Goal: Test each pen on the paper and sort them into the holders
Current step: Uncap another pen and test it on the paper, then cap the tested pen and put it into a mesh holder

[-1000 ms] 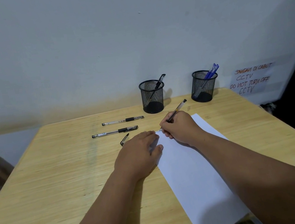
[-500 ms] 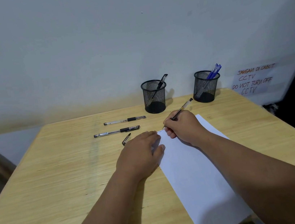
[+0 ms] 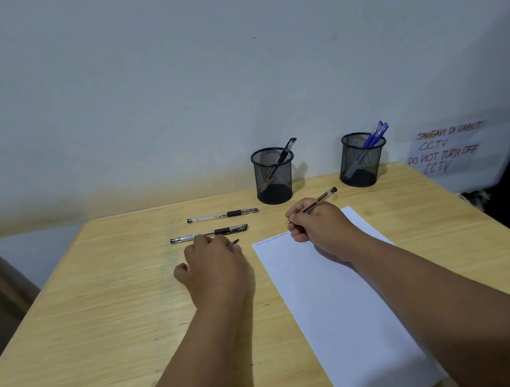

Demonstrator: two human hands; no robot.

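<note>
Right hand [image 3: 319,228] pinches a pen [image 3: 320,199]; left hand [image 3: 214,261], at nine o'clock, reaches the cap [image 3: 235,242], leaving the paper [image 3: 327,298] free to slide.

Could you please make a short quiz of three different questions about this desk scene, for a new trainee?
1. True or false: the right hand grips a pen at the top of the paper.
2. How many capped pens lie loose on the table?
A. one
B. two
C. four
3. Fill in: the right holder contains ____ pens.

Key: 1 true. 2 B: the far pen and the near pen. 3 blue; the left holder has a black pen.
</note>
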